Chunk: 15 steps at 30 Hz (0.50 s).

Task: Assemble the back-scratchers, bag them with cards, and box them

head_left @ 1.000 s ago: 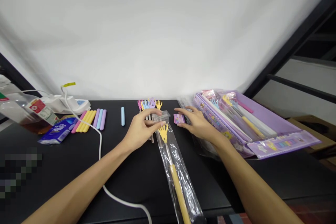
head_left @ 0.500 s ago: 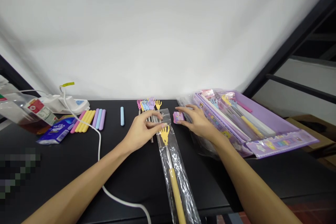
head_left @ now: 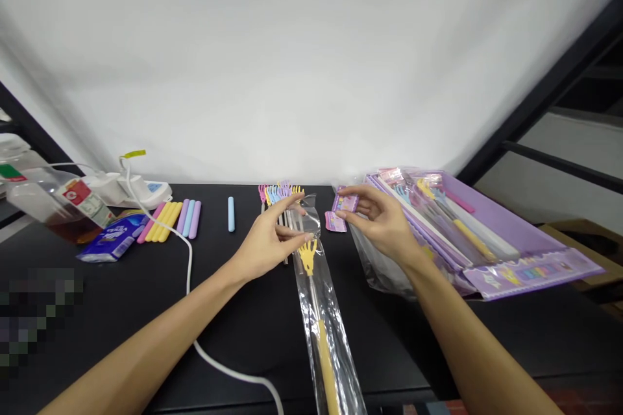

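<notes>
A clear plastic bag (head_left: 335,311) lies lengthwise in front of me, with a yellow hand-shaped back scratcher (head_left: 324,356) inside. At its top end, my left hand (head_left: 270,233) has the bag's edge at its thumb and fingers, the index finger raised by the mouth. My right hand (head_left: 382,217) pinches a small pink and purple card (head_left: 344,203) between thumb and fingers. Just below it, another such card (head_left: 335,222) lies on the black table. Behind my left hand is a bunch of back scratcher rods (head_left: 285,190) with coloured hand-shaped heads, partly hidden.
On the right stands a purple display box (head_left: 496,220) with bagged back scratchers. Coloured handle tubes (head_left: 165,222) and one blue tube (head_left: 231,214) lie left. Farther left are a tissue pack (head_left: 114,237), a bottle (head_left: 53,201) and a power strip (head_left: 150,193). A white cable (head_left: 189,272) crosses the table.
My right hand has picked up one small card and lifted it off the other. My left hand stays at the bag's top, its index finger and thumb now farther apart.
</notes>
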Motion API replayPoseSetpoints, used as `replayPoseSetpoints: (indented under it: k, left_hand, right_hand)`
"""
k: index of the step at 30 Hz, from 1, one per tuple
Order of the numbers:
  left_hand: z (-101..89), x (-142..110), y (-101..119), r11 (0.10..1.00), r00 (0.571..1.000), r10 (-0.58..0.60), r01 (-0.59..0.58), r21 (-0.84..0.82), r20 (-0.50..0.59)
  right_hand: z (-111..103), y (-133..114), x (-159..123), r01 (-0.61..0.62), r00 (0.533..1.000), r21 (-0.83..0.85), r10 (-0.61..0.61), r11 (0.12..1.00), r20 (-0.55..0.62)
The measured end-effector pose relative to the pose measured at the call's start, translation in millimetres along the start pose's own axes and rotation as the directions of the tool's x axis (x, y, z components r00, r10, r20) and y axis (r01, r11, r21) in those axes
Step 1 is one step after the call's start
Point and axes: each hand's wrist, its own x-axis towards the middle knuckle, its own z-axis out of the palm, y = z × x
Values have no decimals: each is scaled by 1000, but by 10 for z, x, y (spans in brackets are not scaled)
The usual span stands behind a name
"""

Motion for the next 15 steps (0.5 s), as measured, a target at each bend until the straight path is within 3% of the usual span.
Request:
replayPoseSetpoints:
  k: [6, 12, 15]
  left_hand:
    - [9, -2, 16, 1000, 999, 3, -3, -15, 37]
    - [-15, -10, 14, 998, 998, -14, 17, -56, 61]
    - [-27, -11, 6, 997, 996, -62, 65, -44, 57]
  right_hand:
    - [107, -302, -38, 75, 983, -96, -57, 993, 175]
    - [92, -373, 266, 221, 948, -290, -135, 931, 288]
    - [95, -397, 371, 278, 925, -311, -167, 909, 340]
